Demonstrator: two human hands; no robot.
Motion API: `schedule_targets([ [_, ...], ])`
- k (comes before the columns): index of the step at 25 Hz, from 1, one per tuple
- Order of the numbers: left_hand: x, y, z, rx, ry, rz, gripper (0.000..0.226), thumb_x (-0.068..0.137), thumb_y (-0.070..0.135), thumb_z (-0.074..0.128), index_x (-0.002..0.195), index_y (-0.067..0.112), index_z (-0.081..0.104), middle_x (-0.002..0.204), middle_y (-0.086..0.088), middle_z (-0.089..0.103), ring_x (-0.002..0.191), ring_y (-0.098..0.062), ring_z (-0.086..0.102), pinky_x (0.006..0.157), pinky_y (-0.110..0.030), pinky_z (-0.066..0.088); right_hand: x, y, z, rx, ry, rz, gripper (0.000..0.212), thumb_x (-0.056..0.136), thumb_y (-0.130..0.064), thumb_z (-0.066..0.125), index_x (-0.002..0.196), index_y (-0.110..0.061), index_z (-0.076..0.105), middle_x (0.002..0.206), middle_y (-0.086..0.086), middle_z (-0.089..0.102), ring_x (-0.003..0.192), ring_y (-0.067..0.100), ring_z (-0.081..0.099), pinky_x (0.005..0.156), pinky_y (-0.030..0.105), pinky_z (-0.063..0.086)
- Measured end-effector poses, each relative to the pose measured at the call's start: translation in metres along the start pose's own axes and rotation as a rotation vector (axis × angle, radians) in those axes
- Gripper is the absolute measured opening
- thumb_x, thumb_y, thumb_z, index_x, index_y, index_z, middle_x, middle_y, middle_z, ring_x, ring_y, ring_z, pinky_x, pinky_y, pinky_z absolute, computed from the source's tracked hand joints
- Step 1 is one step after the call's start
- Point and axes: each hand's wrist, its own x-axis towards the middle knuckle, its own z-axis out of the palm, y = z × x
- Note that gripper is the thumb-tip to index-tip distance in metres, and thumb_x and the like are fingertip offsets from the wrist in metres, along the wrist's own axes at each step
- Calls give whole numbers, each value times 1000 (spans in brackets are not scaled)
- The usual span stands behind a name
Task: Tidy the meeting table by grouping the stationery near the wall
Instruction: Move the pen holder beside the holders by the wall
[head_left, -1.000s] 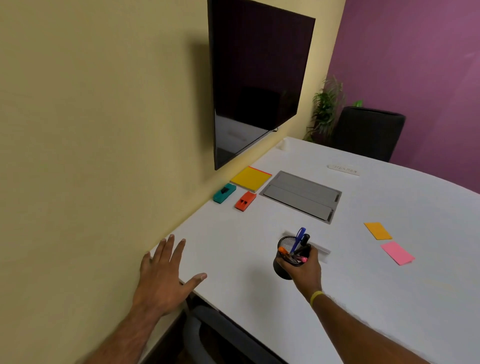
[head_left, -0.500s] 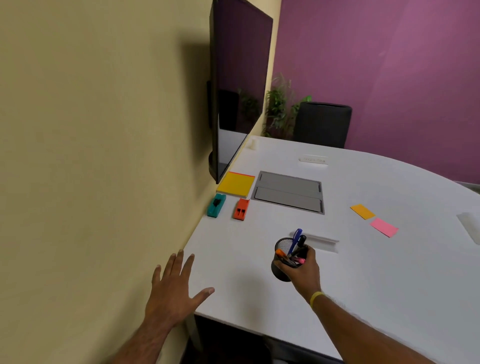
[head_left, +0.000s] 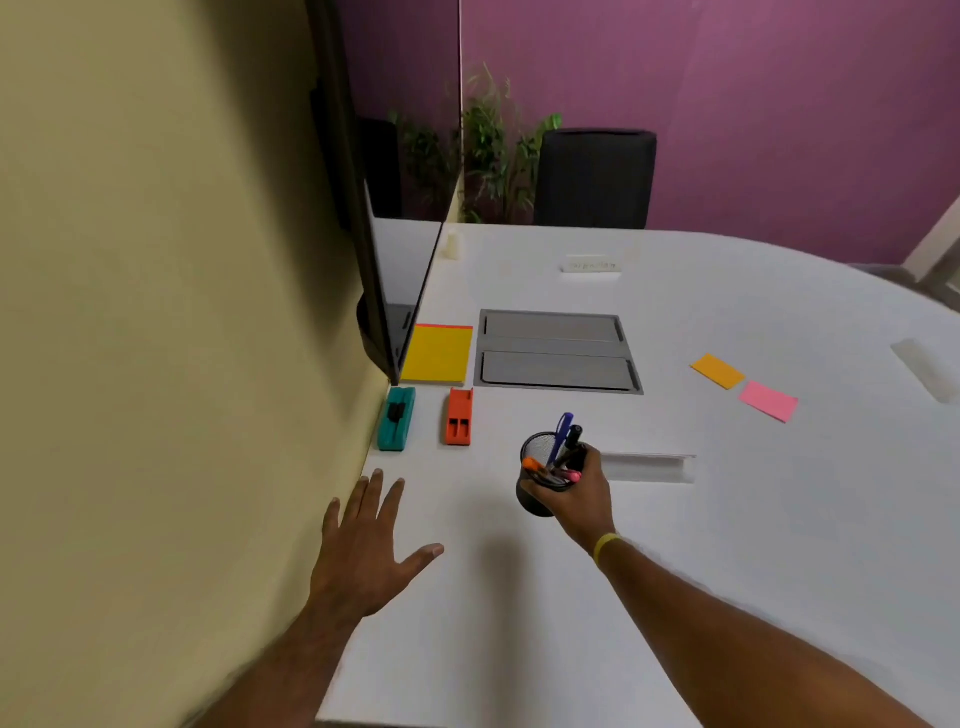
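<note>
Only the head view to go on here. No brand or readable label anywhere. The one bit of writing is on a small white sign (head_left: 591, 266) far up the tabletop (head_left: 519, 623), and it's too blurred for us to read.

Our right hand (head_left: 579, 501) is wrapped around the black mesh pen cup (head_left: 531, 503), fingers curled over the rim. A blue pen (head_left: 564, 427) and a black marker (head_left: 573, 437) stick up out of it, with orange and pink caps lower down. The cup sits mid-table, well apart from the wall (head_left: 156, 312). We can't tell if its base touches the surface. There's a yellow band (head_left: 605, 545) on that wrist.

Our left hand (head_left: 366, 556) holds nothing: it's flat, fingers spread, at the tabletop's wall edge.

Already along the wall are a teal block (head_left: 396, 418), an orange-red block (head_left: 459, 423) just beside it, and a yellow pad (head_left: 438, 354) behind them, tucked under the corner of the wall screen (head_left: 371, 260). Next to the pad is a grey cable hatch (head_left: 558, 351) set into the surface. An orange sticky note (head_left: 718, 371) and a pink sticky note (head_left: 769, 400) lie out to the right, far from the wall.

Just behind the cup is a white strip (head_left: 649, 465); our right hand covers its left end. Beyond the table's far end are a black chair (head_left: 595, 179) and a plant (head_left: 498, 150).
</note>
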Motion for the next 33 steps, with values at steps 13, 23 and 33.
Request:
schedule_targets([
  [13,180,-23,52,49,-107,47,113,63,96,-2,154,30,6,164,-3,10,151,-22,10,119,-49,16,181,18,124,13,-25,97,76,61,-39,90,118,-34,40,107,-16,59,94,3,63,77,14,53],
  [23,229,-20,65,2,-198,47,108,67,92,8,154,29,-5,164,-3,-6,151,-27,10,118,-48,23,230,31,165,22,-4,139,77,63,-37,89,116,-41,34,103,-29,50,94,0,58,70,6,43],
  [33,232,-32,72,48,-237,15,106,70,90,16,154,29,-6,165,-4,-3,151,-28,8,117,-49,30,229,29,179,-2,-45,190,98,59,-38,92,137,-28,33,130,-12,54,112,7,57,95,21,46],
])
